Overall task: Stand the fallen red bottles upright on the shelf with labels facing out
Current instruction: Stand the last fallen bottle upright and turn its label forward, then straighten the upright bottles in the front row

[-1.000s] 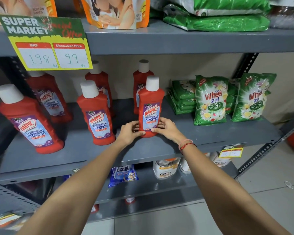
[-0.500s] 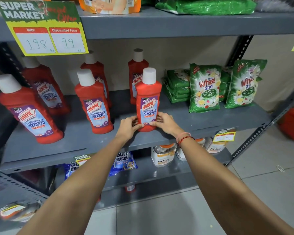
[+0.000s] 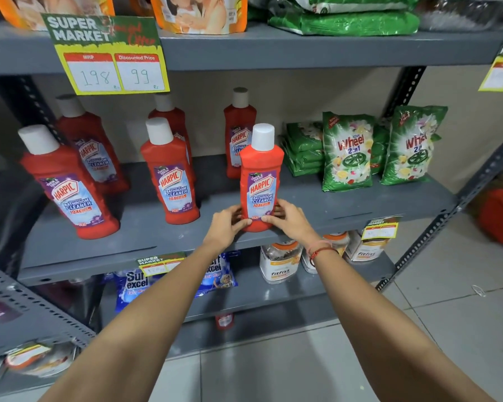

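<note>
Red and upright at the frame's centre, the bottle (image 3: 261, 181) stands near the shelf (image 3: 145, 236) edge, label out, your left hand (image 3: 225, 227) and right hand (image 3: 289, 220) clasping its base.

The grey shelf (image 3: 346, 204) lies bare between the held red bottle (image 3: 261, 181) at its front edge and the green Wheel packets (image 3: 347, 152) to the right, leaving an open lane toward the back wall. To the left, a narrower gap separates it from the neighbouring upright bottle (image 3: 170, 175), and another bottle (image 3: 238, 132) stands close behind it. Overhead, the upper shelf (image 3: 302, 50) and its hanging price card (image 3: 108, 56) cap the space.
</note>
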The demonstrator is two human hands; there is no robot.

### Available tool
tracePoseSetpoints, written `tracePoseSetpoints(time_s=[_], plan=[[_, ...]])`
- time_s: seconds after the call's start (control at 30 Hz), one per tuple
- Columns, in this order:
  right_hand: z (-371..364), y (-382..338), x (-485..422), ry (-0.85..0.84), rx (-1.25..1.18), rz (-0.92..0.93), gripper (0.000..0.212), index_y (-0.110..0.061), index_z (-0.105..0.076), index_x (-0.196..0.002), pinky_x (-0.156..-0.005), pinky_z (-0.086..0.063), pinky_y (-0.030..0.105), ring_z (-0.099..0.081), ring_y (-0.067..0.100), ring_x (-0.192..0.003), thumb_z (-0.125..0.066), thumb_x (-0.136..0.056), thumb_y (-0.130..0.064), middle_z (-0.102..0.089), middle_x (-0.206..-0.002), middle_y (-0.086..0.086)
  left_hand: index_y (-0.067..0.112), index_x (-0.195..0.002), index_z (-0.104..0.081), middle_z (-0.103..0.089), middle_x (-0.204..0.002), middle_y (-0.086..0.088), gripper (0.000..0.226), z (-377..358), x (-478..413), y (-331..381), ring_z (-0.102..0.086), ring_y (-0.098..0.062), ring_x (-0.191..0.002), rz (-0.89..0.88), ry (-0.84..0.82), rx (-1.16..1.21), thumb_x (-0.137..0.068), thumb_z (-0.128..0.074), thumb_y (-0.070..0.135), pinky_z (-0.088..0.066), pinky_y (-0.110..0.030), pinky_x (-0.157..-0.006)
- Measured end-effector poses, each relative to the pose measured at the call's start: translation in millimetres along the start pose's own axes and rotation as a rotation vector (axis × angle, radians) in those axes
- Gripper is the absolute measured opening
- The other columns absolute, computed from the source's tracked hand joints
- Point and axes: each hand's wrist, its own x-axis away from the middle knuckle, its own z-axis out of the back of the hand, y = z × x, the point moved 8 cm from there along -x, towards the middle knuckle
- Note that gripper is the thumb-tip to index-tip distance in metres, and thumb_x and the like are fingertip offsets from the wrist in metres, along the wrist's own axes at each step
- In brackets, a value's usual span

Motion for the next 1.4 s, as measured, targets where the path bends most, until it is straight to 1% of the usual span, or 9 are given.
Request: tracePoseSetpoints(time_s=[0.13,0.27,0.33,0.43,0.6,0.73,0.87,1.0,1.4], plan=[[15.4,2.5,36.8,0.423,0.134,0.087,0.045,-0.008,-0.058,-0.115,-0.084,-0.050,0.033,-0.058,0.019,-0.101,-0.073,-0.081,-0.033,-0.062,-0.111,0.010,0.002,-0.126,-0.054,-0.063,-0.123,-0.014,0.050,31.1,19.5,-20.4,-0.061,-0.024,-0.111,0.021,0.156,-0.004,-0.086,-0.064,0.029,-0.047,-0.034,-0.099],[-18.4,-37.8,64.5,0.574,0.292,0.349,0.028,-0.010,-0.062,-0.099,-0.065,-0.052,0.036,-0.061,0.023,-0.088,-0.067,-0.085,-0.034,-0.063,-0.096,0.008,0.008,-0.110,-0.064,-0.067,-0.108,-0.008,0.031,87.3,44.9,-56.9,-0.064,-0.020,-0.096,0.036,0.339,-0.030,-0.087,-0.063,0.027,-0.051,-0.033,-0.090],[-49.7,-63.8,56.3,0.489,0.281,0.438,0.031,-0.008,-0.062,-0.100,-0.066,-0.053,0.034,-0.062,0.023,-0.086,-0.067,-0.085,-0.034,-0.064,-0.098,0.008,0.010,-0.104,-0.065,-0.064,-0.101,-0.004,0.023,116.2,54.1,-70.6,-0.065,-0.021,-0.093,0.049,0.439,-0.031,-0.086,-0.063,0.025,-0.050,-0.031,-0.087],[-91.5,-82.7,22.9,0.258,0.151,0.356,0.042,-0.008,-0.058,-0.115,-0.083,-0.055,0.042,-0.059,0.024,-0.101,-0.067,-0.085,-0.035,-0.061,-0.114,0.010,0.009,-0.108,-0.062,-0.060,-0.104,-0.008,0.029,143.2,55.7,-82.1,-0.064,-0.023,-0.094,0.071,0.522,-0.047,-0.084,-0.066,0.025,-0.049,-0.031,-0.085],[-142.0,-80.5,-31.9,-0.050,0.013,0.104,0.081,-0.008,-0.025,-0.146,-0.114,-0.033,0.047,-0.034,0.030,-0.139,-0.071,-0.083,-0.031,-0.032,-0.150,0.017,0.008,-0.131,-0.045,-0.050,-0.131,-0.016,0.055,158.2,43.7,-94.0,-0.052,-0.018,-0.111,0.123,0.485,-0.038,-0.085,-0.066,0.026,-0.043,-0.032,-0.098],[-157.9,-76.2,-48.6,-0.162,0.035,0.081,0.093,-0.007,-0.013,-0.149,-0.118,-0.025,0.043,-0.029,0.030,-0.142,-0.074,-0.081,-0.026,-0.027,-0.154,0.018,0.011,-0.142,-0.031,-0.042,-0.143,-0.015,0.065,159.5,27.7,-87.6,-0.047,-0.024,-0.126,0.105,0.415,0.015,-0.087,-0.060,0.033,-0.038,-0.032,-0.103],[-166.9,-85.2,-51.9,-0.195,-0.069,0.112,0.078,-0.012,-0.022,-0.145,-0.109,-0.040,0.049,-0.049,0.029,-0.128,-0.070,-0.084,-0.012,-0.048,-0.140,0.017,0.016,-0.139,-0.032,-0.055,-0.134,-0.009,0.059,154.2,17.1,-75.9,-0.056,-0.015,-0.115,0.029,0.327,0.100,-0.089,-0.059,0.031,-0.047,-0.038,-0.101],[-167.9,-85.9,-52.8,-0.139,-0.052,0.101,0.068,-0.011,-0.024,-0.143,-0.108,-0.042,0.050,-0.051,0.030,-0.126,-0.063,-0.088,-0.008,-0.051,-0.138,0.018,0.016,-0.138,-0.033,-0.060,-0.127,-0.010,0.055,153.4,16.6,-74.1,-0.060,-0.020,-0.111,0.009,0.327,0.082,-0.090,-0.057,0.029,-0.052,-0.045,-0.094],[-170.4,-89.5,-29.3,-0.107,0.018,0.096,0.062,-0.015,-0.027,-0.140,-0.104,-0.044,0.051,-0.054,0.031,-0.122,-0.062,-0.089,-0.014,-0.054,-0.135,0.015,0.017,-0.139,-0.033,-0.063,-0.123,-0.008,0.056,154.3,37.7,-72.0,-0.063,-0.017,-0.087,-0.041,0.304,0.079,-0.090,-0.056,0.030,-0.054,-0.033,-0.080]])
